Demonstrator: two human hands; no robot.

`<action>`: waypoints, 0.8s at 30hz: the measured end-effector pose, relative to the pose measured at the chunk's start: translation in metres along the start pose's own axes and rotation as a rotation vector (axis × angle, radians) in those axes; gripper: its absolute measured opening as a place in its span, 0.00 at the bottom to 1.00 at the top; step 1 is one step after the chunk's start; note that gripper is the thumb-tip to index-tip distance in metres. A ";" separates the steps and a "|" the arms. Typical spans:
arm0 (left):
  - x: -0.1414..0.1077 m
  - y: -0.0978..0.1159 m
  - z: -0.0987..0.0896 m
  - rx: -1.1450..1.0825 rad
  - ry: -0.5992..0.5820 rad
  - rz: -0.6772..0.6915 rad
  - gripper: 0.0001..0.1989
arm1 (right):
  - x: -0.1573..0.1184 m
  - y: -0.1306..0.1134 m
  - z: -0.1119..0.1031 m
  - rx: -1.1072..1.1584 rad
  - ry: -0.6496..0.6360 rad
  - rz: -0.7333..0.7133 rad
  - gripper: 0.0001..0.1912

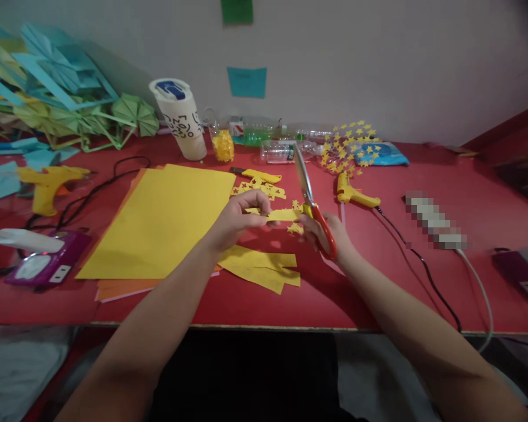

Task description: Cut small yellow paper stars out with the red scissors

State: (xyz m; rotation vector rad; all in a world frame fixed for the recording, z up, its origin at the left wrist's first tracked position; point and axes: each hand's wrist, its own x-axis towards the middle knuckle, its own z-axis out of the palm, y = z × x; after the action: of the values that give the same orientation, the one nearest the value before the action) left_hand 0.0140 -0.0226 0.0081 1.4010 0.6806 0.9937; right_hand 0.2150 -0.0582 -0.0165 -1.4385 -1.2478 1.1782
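Between the fingers of my left hand [238, 218] is one end of a narrow yellow paper strip [285, 215]. My right hand [334, 231] is closed around red-handled scissors [324, 231], whose blades point up and away from me. The right fingertips meet the other end of the strip. Small yellow paper stars [295, 228] lie just under and beside it. Behind my hands are yellow strips with star-shaped holes [264, 190] and a yellow utility knife [261, 176]. Nearer to me lie wider cut yellow paper strips [259, 266].
A stack of yellow sheets [158, 223] lies at left. Yellow glue guns stand at left [46, 186] and lie at right [355, 194], with trailing cords. A tumbler [182, 123], plastic bottles [286, 151] and a blue packet [385, 153] line the wall. Folded paper shapes [66, 76] pile up far left.
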 end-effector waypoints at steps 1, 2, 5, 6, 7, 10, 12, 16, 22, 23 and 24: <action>-0.001 0.000 0.000 -0.015 -0.021 -0.004 0.04 | -0.002 -0.001 0.001 0.006 -0.040 -0.008 0.18; -0.001 0.000 0.000 -0.012 -0.036 -0.004 0.04 | -0.004 -0.002 0.002 0.011 -0.076 -0.013 0.19; -0.003 0.001 0.003 0.047 -0.073 -0.011 0.05 | -0.008 -0.005 0.005 0.018 -0.128 -0.006 0.20; -0.003 0.001 0.004 0.063 -0.085 -0.023 0.05 | -0.009 -0.007 0.005 0.017 -0.128 -0.001 0.20; -0.003 0.000 0.006 0.076 -0.095 -0.042 0.06 | -0.010 -0.008 0.006 0.018 -0.125 0.000 0.20; -0.003 -0.002 0.010 0.090 -0.107 -0.141 0.10 | -0.012 -0.011 0.006 0.043 -0.126 -0.029 0.21; -0.003 -0.004 0.013 0.096 -0.136 -0.224 0.12 | -0.013 -0.011 0.006 0.073 -0.120 -0.055 0.20; -0.002 -0.006 0.014 0.146 -0.191 -0.312 0.05 | -0.015 -0.008 0.006 0.041 0.026 -0.046 0.17; 0.003 -0.005 0.008 0.206 0.034 -0.168 0.08 | -0.016 -0.006 0.003 0.065 -0.047 -0.129 0.17; 0.004 -0.005 0.006 0.197 0.111 -0.135 0.07 | -0.016 -0.007 0.003 0.033 -0.073 -0.122 0.18; 0.006 -0.005 0.004 0.186 0.186 -0.105 0.07 | -0.017 -0.007 0.002 -0.016 -0.103 -0.107 0.18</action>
State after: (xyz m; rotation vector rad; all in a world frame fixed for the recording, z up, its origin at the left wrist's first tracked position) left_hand 0.0209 -0.0192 0.0047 1.4283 0.9960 1.0050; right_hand 0.2107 -0.0740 -0.0078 -1.3195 -1.3911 1.1843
